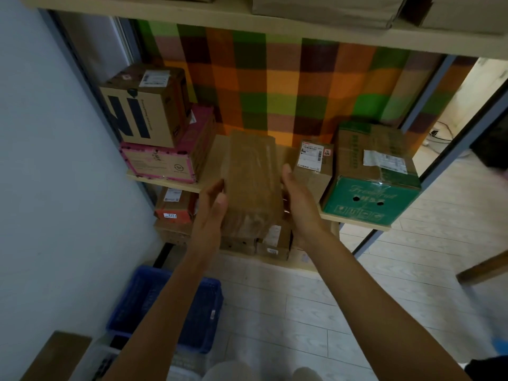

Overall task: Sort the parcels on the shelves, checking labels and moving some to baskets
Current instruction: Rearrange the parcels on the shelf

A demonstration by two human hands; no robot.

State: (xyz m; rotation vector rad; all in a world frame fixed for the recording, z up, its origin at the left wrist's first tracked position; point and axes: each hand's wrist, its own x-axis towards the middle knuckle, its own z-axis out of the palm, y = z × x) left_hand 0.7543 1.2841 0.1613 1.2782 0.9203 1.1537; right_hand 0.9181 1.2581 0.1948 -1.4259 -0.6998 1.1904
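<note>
I hold a long brown parcel [253, 182] wrapped in clear tape, tilted over the front edge of the middle shelf [176, 184]. No label shows on the face turned to me. My left hand [211, 207] presses flat against its left side with straight fingers. My right hand [298, 199] grips its right side, thumb up along the edge and fingers hidden under it. A blue basket [203, 320] stands on the floor below my left forearm.
On the shelf, a black-lettered carton [143, 111] sits on a pink box [165, 163] at the left. A small labelled box [313, 166] and a green fruit box [371, 199] are at the right. Several parcels [173, 207] fill the lower shelf. A plaid cloth [275, 86] hangs behind.
</note>
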